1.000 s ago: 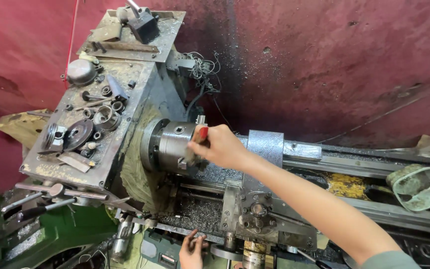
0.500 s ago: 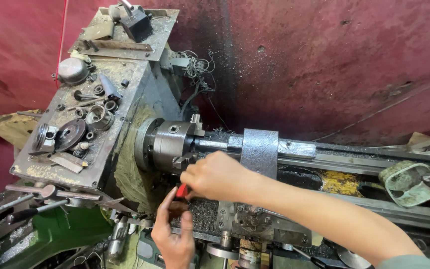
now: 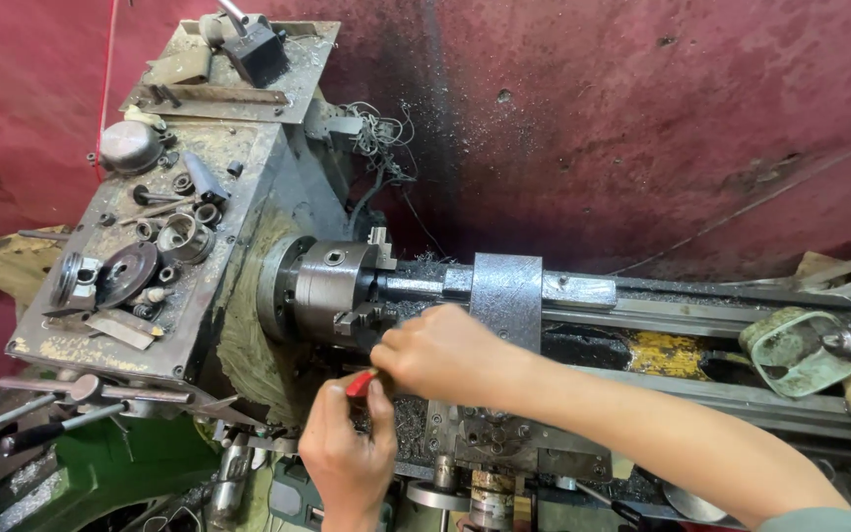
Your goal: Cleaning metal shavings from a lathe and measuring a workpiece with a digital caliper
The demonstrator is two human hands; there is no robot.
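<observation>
Head view: I see both hands meeting just below round grey steel lathe chuck (image 3: 322, 286). Left hand (image 3: 347, 453) comes up from bottom edge, fingers pinched on small red-handled tool (image 3: 360, 383). Right hand (image 3: 440, 353) curled closed at tool's upper end, touching it, arm stretching in from lower right. Ribbed grey metal block (image 3: 506, 288) sits on bar right of chuck. Loose fittings lie on rusty headstock top (image 3: 238, 212).

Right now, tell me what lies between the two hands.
In the head view, a small red tool spans the short gap: the left hand pinches it from below, and the right hand meets its upper end, just below the chuck.
</observation>
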